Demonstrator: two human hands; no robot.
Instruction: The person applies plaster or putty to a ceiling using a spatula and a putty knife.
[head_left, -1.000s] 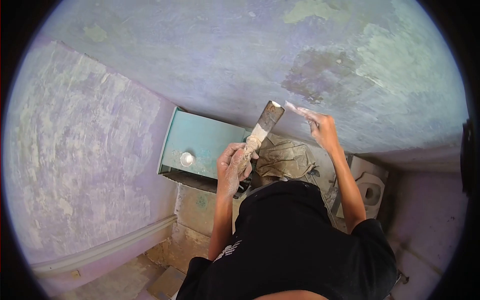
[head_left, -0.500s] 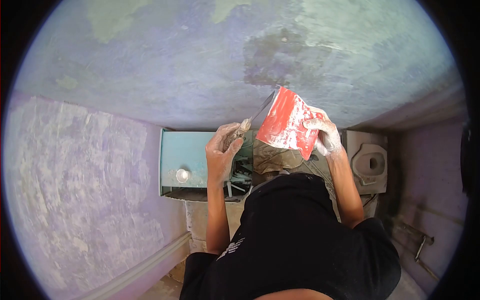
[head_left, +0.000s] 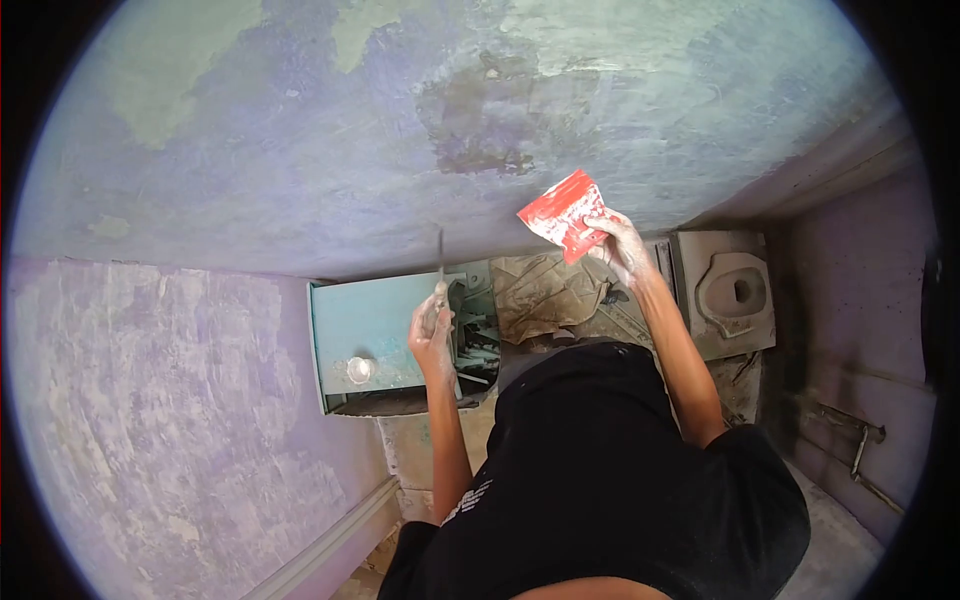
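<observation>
My left hand (head_left: 432,332) grips the handle of a putty knife (head_left: 440,262), whose blade points up edge-on toward the patchy purple wall (head_left: 300,130). My right hand (head_left: 622,245) holds a red plastic scraper (head_left: 563,214) smeared with white putty, flat near the wall just below a dark bare patch (head_left: 480,130). Both hands are dusted white. The two tools are apart, with the knife well to the left of the scraper.
Below stands a teal cabinet (head_left: 365,330) with a round knob, crumpled brown sacks (head_left: 545,295) and a squat toilet pan (head_left: 728,290). A side wall (head_left: 150,420) rises at left. My black shirt (head_left: 600,480) fills the lower middle.
The red scraper has pulled away from the knife blade and moved up to the wall. The knife has swung left and turned edge-on. The view has shifted right along the wall.
</observation>
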